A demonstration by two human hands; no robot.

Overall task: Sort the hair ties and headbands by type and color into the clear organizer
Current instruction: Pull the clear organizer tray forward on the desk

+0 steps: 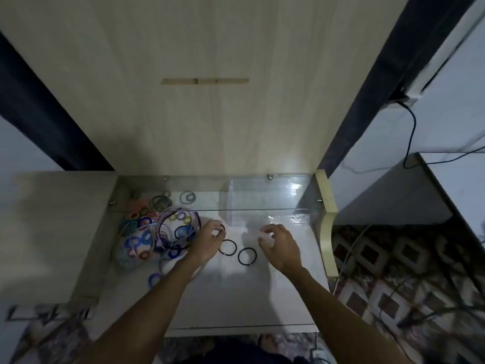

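Black hair tie pinched by left hand.

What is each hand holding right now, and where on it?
The left hand pinches a black hair tie by its band at the fingertips. The right hand holds nothing.

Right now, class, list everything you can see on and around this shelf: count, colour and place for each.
black hair ties: two lying loose, black, on the white shelf between the hands; a third in the left fingers
pile of hair ties: many, blue, yellow, orange, green, left of the shelf
headbands: several, clear-purple and black, on the pile
clear organizer: one, transparent, back right
white shelf: one
cable: dark, right wall
left hand: pinches a black tie
right hand: fingers curled, empty
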